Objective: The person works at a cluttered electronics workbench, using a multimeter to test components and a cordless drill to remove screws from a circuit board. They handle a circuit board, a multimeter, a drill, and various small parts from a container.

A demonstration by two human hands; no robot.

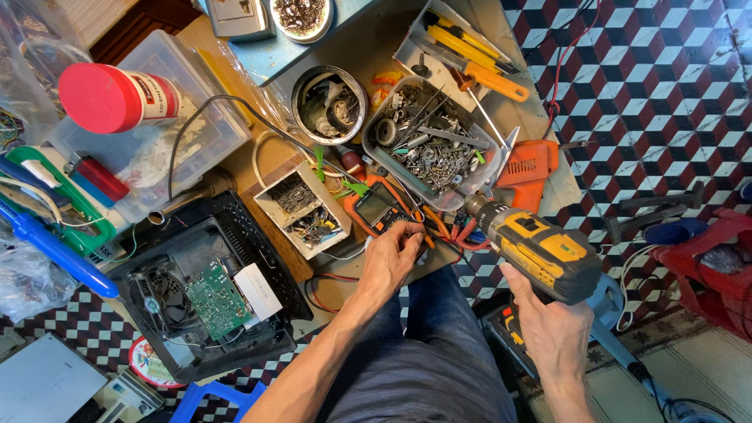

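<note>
The right hand (552,329) is clenching the yellow cordless drill (540,249) clear off the worktop's (376,47) near edge, freeing the left hand's fingers (409,233) to be pinching something small beside the orange multimeter (378,207).

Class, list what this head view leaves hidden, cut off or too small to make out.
- Drill grip: covered by right hand.
- Left hand fingertips: whatever they touch beside the multimeter is hidden.
- Multimeter screen: too small.
- Circuit board parts: too small.
- Bowl: cut by top edge.

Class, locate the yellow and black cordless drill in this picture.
In the head view, the cordless drill is right of centre, gripped by the right hand, its chuck pointing toward the clear tray of screws.
</note>
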